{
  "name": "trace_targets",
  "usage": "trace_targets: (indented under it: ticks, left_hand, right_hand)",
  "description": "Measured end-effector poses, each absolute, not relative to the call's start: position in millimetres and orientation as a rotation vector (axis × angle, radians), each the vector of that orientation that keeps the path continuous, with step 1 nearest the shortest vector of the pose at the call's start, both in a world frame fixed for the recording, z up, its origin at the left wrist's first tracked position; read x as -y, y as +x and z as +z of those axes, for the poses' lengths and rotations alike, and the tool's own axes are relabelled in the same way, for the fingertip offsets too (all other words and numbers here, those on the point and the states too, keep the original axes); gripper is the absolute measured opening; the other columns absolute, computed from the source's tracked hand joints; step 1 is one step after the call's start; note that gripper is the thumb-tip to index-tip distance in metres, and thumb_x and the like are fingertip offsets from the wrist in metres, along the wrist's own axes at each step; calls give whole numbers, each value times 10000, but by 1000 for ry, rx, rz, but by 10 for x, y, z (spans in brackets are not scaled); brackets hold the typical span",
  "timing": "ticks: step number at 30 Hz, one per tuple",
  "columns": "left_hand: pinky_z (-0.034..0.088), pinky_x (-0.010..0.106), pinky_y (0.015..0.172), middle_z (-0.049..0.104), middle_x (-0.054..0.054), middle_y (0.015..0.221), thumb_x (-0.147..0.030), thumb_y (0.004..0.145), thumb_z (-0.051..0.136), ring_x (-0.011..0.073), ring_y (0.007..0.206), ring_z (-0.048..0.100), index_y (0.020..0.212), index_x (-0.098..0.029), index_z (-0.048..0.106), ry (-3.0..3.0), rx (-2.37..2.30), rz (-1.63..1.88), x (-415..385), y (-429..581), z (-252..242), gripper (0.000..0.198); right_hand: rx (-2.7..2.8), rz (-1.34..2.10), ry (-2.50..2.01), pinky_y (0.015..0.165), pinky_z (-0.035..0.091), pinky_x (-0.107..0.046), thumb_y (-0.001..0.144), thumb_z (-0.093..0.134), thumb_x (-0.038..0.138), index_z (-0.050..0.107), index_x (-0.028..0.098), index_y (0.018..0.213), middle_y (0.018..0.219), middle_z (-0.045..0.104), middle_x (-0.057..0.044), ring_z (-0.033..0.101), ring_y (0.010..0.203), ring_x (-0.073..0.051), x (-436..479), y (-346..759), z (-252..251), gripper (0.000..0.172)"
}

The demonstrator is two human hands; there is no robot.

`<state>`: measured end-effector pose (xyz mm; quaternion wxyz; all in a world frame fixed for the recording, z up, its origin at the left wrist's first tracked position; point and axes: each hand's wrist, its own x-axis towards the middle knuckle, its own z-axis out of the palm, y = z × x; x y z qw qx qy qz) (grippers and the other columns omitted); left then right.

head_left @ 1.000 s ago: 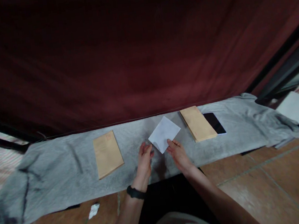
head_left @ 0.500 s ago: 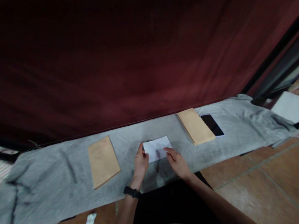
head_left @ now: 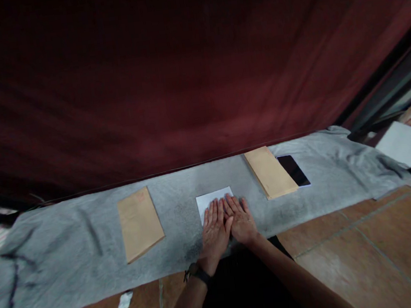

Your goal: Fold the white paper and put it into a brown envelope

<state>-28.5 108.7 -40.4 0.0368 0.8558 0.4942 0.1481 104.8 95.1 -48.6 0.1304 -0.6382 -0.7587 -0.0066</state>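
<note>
- At left, a brown envelope (head_left: pixel 141 224) lies on gray cloth (head_left: pixel 179 185), apart from the hands; whether anything is inside cannot be told.
- At center, white paper (head_left: pixel 211 197) rests flat on the cloth, the flattening apparently in progress; any fold is hidden.
- The left hand (head_left: pixel 214 229) lies palm down across it, fingers extended.
- The right hand (head_left: pixel 240 220), likewise flat, touches its partner.
- At right, stacked brown envelopes (head_left: pixel 271 173) sit beside a dark-screened device (head_left: pixel 295 171), the stack seemingly not yet worked on.
</note>
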Motion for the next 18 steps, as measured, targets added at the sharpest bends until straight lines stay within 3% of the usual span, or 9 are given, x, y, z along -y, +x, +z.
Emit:
trace_targets:
  ticks: [6, 10, 13, 15, 18]
  left_hand:
    - [277, 460, 1211, 336, 183, 1588, -400, 1006, 361, 271, 1498, 265, 1538, -46, 289, 2625, -1689, 459, -1040, -654, -475, 644]
    - [263, 476, 1211, 365, 176, 1573, -331, 996, 372, 277, 1490, 284, 1522, -55, 342, 2613, -1741, 475, -1030, -777, -485, 594]
    - [259, 487, 1210, 363, 187, 1570, -306, 993, 364, 283, 1491, 278, 1512, -35, 351, 2615, -1751, 477, -1023, -757, -465, 585]
    - [262, 493, 1207, 366, 195, 1566, -291, 991, 355, 288, 1490, 279, 1505, -24, 360, 2623, -1755, 464, -1021, -739, -442, 579]
    - [274, 498, 1202, 373, 195, 1561, -283, 987, 352, 288, 1489, 282, 1501, -28, 368, 2636, -1741, 442, -1018, -732, -417, 575]
  right_hand:
    - [2042, -18, -1943, 1204, 180, -528, 1039, 335, 313, 389, 158, 1522, 1565, 396, -101, 360, 1443, -286, -904, 1208, -521, 510]
    - [1982, -24, -1955, 1202, 196, -533, 1036, 338, 300, 455, 109, 1480, 1528, 453, -120, 331, 1457, -310, -898, 1314, -420, 497]
    - [1963, -18, -1919, 1201, 226, -511, 1039, 321, 305, 438, 61, 1481, 1552, 404, -156, 296, 1477, -299, -992, 1192, -293, 518]
    - [2054, 37, -1798, 1195, 269, -463, 1048, 297, 314, 378, 96, 1519, 1581, 362, -123, 320, 1470, -258, -1090, 1031, -252, 525]
    - [2192, 102, -1661, 1194, 280, -436, 1053, 310, 322, 437, 146, 1493, 1561, 404, -93, 358, 1453, -227, -1225, 830, -292, 491]
